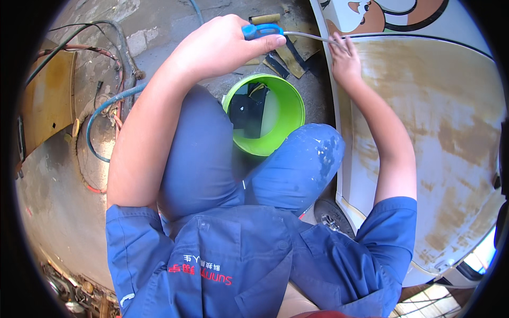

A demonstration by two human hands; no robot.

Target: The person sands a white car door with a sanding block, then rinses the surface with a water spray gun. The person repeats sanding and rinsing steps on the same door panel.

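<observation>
My left hand [220,45] is wrapped round the handle of a blue-handled tool [261,32]; its long, thin, slightly bent grey stem points right. My right hand [345,62] is at the far left edge of a large white panel [435,111] that has smeared tan and brown patches on it. Its fingers are apart and slightly blurred, beside the tip of the stem. Whether the fingertips touch the stem or the panel, I cannot tell. Between my knees and my hands stands a bright green bucket [294,98] with dark flat pieces inside.
Dark and tan scraps [290,57] lie on the floor beyond the bucket. A blue hose [101,108] and tangled cables [121,69] run along the left, near a yellowish board [50,100]. At the far right, a white surface with a cartoon picture [392,16] adjoins the panel.
</observation>
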